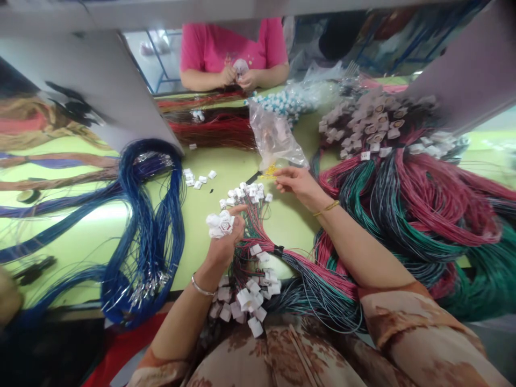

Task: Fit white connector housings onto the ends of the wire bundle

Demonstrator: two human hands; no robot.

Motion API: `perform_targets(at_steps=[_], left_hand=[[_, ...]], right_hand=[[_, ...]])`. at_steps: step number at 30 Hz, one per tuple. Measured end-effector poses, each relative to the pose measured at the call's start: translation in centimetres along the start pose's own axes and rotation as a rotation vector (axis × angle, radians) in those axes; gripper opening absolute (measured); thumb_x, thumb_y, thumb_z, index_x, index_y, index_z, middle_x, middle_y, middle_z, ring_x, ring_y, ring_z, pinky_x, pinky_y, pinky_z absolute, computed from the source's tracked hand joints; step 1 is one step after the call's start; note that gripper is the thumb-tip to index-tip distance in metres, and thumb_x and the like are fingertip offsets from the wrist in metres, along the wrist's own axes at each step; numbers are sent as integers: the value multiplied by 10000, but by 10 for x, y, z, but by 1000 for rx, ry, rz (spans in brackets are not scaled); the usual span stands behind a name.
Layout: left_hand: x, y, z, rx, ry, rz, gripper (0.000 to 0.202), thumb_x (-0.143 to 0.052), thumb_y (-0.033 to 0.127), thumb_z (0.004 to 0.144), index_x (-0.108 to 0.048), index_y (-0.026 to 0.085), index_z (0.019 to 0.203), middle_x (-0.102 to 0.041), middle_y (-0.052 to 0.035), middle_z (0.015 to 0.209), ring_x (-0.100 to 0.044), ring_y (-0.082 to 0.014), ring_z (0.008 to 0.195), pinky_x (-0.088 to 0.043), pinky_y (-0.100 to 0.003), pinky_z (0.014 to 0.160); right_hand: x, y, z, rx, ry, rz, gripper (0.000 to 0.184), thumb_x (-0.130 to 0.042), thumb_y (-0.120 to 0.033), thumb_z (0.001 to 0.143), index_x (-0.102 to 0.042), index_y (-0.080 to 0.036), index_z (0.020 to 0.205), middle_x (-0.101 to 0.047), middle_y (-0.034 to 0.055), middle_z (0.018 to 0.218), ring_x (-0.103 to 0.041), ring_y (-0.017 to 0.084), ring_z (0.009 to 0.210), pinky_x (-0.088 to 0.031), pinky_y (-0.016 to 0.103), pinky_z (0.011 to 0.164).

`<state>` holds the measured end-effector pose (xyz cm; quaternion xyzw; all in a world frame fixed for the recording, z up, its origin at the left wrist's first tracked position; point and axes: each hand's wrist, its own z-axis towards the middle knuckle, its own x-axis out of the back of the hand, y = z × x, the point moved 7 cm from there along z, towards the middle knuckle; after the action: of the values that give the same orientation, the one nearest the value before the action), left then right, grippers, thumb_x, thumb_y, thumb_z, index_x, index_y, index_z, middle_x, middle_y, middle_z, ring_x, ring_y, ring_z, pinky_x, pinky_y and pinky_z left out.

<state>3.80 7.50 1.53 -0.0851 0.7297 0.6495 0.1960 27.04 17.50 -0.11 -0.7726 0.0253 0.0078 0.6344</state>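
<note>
My left hand (227,242) is closed around a bunch of wires whose ends carry white wrapped pieces (220,224), with the index finger stretched to the right. My right hand (297,185) reaches forward, its thumb and fingertips pinched at a small heap of yellow pieces (269,172). The exact piece between the fingertips is too small to make out. Those yellow pieces lie by a clear plastic bag (276,134). Between my hands, white connectors (252,191) end a bundle of red, green and black wires (296,260), bound with a black tie (279,250). More white wrapped ends (248,298) hang near my lap.
Blue wire bundles (147,226) lie left, beside loose white connectors (197,178). Thick pink, green and black wire coils (403,215) with white ends (374,121) fill the right. Across the table, a person in a pink top (234,51) handles a white item. Grey panels (108,80) flank the table.
</note>
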Motion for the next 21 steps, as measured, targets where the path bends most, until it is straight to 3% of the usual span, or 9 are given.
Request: perform_targets(at_steps=[5, 8, 11, 15, 21], left_hand=[[1, 4, 2, -8, 60, -109, 330, -800, 413, 774, -590, 220, 940, -550, 47, 706, -358, -51, 472, -269, -222, 482], [9, 3, 4, -48, 102, -77, 292, -807, 399, 771, -626, 195, 874, -571, 31, 698, -399, -61, 507, -301, -227, 499], [16, -3, 6, -21, 127, -43, 308, -819, 377, 752, -714, 166, 951, -537, 34, 631, -449, -83, 557, -346, -229, 529], [21, -9, 6, 33, 139, -93, 421, -845, 334, 702, -747, 176, 1079, -664, -7, 764, -573, -114, 680, -459, -248, 649], [23, -11, 7, 14, 137, -84, 406, -859, 340, 699, -743, 196, 1061, -718, -23, 823, -637, -133, 724, -512, -268, 712]], right_hand=[[-47, -6, -23, -66, -319, 251, 232, -846, -217, 677, -724, -157, 865, -679, -4, 698, -606, 83, 597, -513, 220, 601], [-66, -10, -38, -48, -415, 298, 234, -861, -247, 688, -731, -167, 866, -678, -10, 716, -592, 75, 593, -496, 220, 593], [-76, -12, -48, -21, -451, 306, 236, -861, -280, 708, -728, -170, 868, -679, -15, 747, -566, 64, 579, -484, 222, 585], [-83, -13, -56, 14, -463, 271, 244, -839, -310, 757, -724, -172, 922, -667, -20, 735, -576, 72, 607, -489, 230, 611], [-85, -19, -62, 93, -439, 216, 288, -823, -367, 786, -728, -173, 976, -672, -20, 741, -595, 69, 613, -515, 230, 619]])
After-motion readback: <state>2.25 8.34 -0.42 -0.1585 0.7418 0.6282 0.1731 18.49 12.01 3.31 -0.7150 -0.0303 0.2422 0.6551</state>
